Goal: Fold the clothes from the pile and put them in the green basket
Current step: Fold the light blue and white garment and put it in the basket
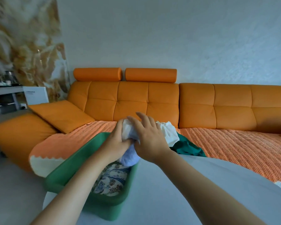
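Now | left hand (118, 142) grips white garment (128, 131), right hand (147, 137) spread over it | table (185, 184), orange sofa (152, 98)

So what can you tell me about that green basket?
The green basket is a rectangular, smooth, plastic-looking tub with rounded corners, upright and open on the left part of the pale table. A blue-and-brown patterned cloth lies inside. The left hand grips a pale bundled cloth over its far end; that forearm crosses above it.
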